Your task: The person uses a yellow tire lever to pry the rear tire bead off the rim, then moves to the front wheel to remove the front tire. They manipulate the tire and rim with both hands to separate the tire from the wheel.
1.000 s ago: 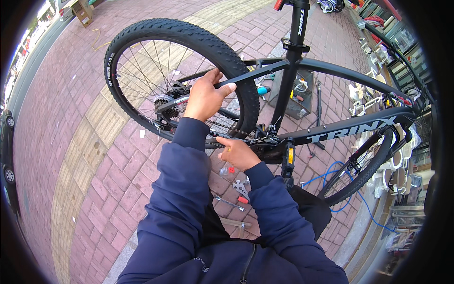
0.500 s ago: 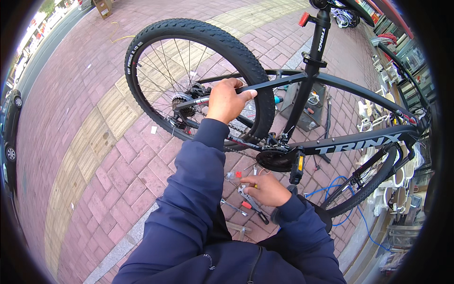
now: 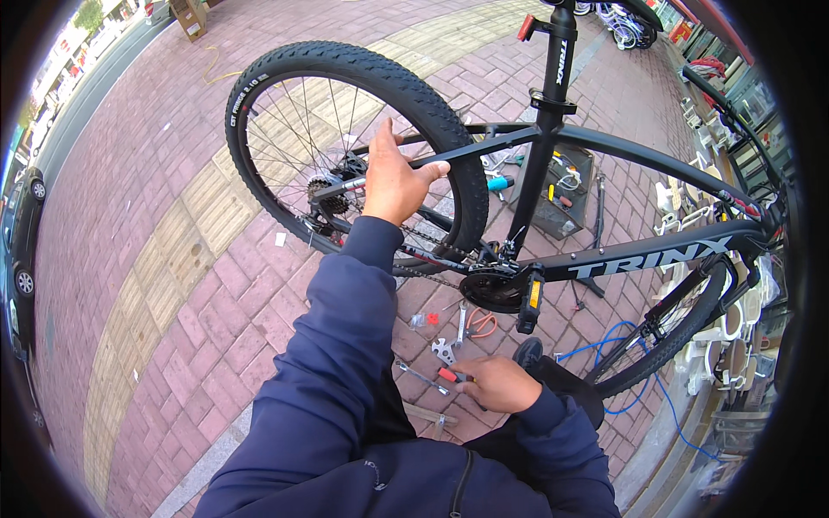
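Note:
A black bicycle frame (image 3: 648, 152) stands across my view with its rear wheel (image 3: 339, 59), sprockets, chain and pedal (image 3: 531, 301). My left hand (image 3: 395, 179) rests its thumb on the seat stay beside that wheel, fingers raised and apart. Low on the paving, my right hand (image 3: 494, 383) is closed round a red-handled tool (image 3: 448, 373). Near it lie a flat multi-hole spanner (image 3: 443, 350), a metal rod tool (image 3: 417, 375), a wrench (image 3: 461, 321), orange-handled pliers (image 3: 484, 323) and small red parts (image 3: 433, 319).
An open toolbox (image 3: 553, 223) lies behind the frame. A blue hose (image 3: 656, 388) loops at the right beside racks of white goods (image 3: 734, 328). A cardboard box (image 3: 189, 19) and other bicycles (image 3: 626, 30) stand farther back; cars (image 3: 26, 250) line the road at left.
My right hand has moved from the chain area down to the tools and closed on the red-handled one. My left hand's fingers have lifted from the seat stay. The view has shifted slightly.

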A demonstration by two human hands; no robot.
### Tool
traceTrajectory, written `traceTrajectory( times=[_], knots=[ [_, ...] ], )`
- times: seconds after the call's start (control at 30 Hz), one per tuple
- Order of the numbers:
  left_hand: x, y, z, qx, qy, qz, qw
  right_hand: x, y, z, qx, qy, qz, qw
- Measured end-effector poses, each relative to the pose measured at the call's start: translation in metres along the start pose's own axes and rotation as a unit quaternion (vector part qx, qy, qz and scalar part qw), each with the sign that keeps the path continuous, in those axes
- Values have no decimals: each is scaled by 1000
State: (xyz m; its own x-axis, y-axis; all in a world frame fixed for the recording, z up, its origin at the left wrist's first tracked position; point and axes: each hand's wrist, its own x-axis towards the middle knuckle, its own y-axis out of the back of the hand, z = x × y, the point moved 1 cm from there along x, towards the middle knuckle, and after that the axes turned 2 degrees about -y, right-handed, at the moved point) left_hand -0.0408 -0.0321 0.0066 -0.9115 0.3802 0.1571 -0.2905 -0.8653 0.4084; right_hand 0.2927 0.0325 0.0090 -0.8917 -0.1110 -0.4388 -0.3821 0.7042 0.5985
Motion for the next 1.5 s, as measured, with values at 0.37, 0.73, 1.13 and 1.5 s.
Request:
traceTrajectory(
  times=[0.37, 0.73, 1.13, 1.5],
  knots=[
    [14, 0, -20, 42, -133, -24, 990, -16, -9, 2, -24, 3, -30, 999],
    [0, -2, -9, 38, -121, -47, 991, -13, -8, 2, -30, -18, -38, 999],
    [-2, 0, 1, -5, -111, -61, 992, -11, -10, 5, -36, -37, -54, 997],
    [2, 2, -5, 79, -125, -20, 989, -10, -17, 9, -33, -49, -67, 996]
  ],
)
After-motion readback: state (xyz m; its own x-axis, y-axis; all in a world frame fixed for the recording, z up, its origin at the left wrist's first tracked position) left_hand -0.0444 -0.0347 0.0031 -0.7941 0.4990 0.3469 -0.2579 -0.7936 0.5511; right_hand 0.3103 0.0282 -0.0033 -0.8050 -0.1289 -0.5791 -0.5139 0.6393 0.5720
